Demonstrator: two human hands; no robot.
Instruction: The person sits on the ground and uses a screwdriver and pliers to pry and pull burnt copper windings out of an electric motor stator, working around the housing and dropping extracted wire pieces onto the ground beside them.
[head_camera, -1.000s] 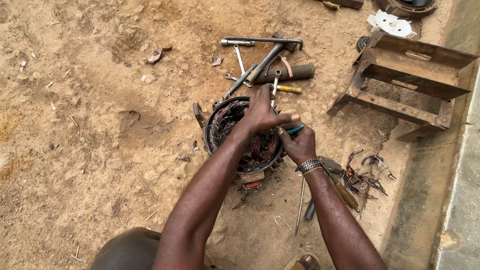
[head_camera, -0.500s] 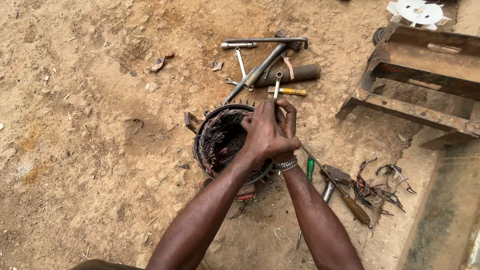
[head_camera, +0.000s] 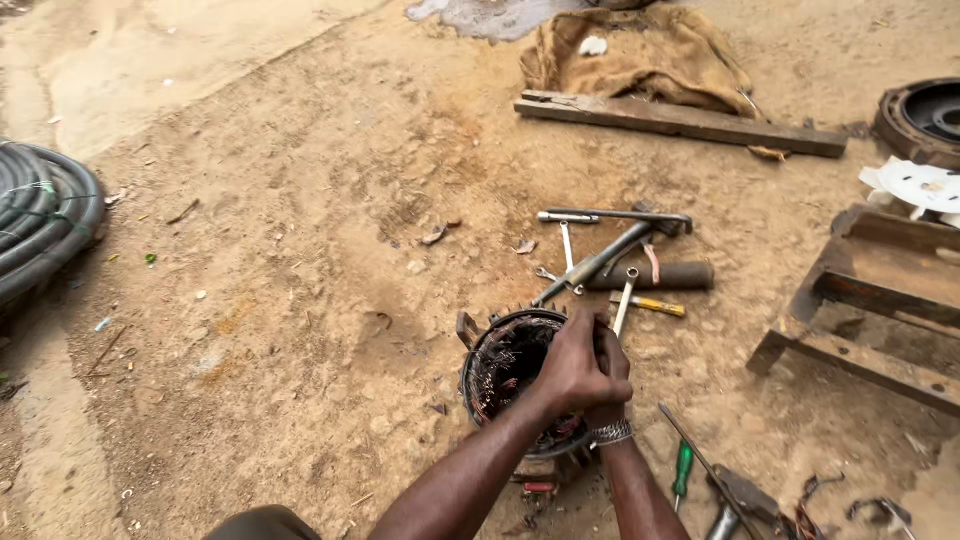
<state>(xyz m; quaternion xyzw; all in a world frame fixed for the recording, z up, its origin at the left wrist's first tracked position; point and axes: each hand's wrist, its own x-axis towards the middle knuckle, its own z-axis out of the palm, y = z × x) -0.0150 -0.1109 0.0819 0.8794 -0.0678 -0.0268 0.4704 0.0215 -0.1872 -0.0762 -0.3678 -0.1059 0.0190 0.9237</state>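
1. The left hand (head_camera: 572, 365) is lying across the right rim of the motor stator (head_camera: 515, 375), its fingers (head_camera: 590, 335) curling narrow and pressing down over the rim; whether they are pinching anything underneath cannot be told.
2. The right hand (head_camera: 610, 385) is sitting mostly hidden beneath the left one, a metal bracelet (head_camera: 612, 433) showing at its wrist; how its fingers are set cannot be told.
3. The motor stator is resting on the dirt ground (head_camera: 300, 300), directly under both sets of fingers, with dark copper windings (head_camera: 500, 370) showing just left of them.
4. Just beyond the fingertips, a spanner (head_camera: 625, 298) is lying on the ground, its ring end pointing away.
5. Farther beyond the fingers, a hammer (head_camera: 610, 255), a dark cylindrical handle (head_camera: 660, 276) and a yellow-handled tool (head_camera: 650, 305) are lying close together.
6. To the right of the wrists, a green-handled screwdriver (head_camera: 682, 468) is lying beside a thin metal rod (head_camera: 705, 460).
7. Well apart to the right of the fingers, a rusty metal frame (head_camera: 870, 310) is standing on the ground.
8. Far to the left, coiled black hose (head_camera: 40, 225) is lying at the picture's edge.
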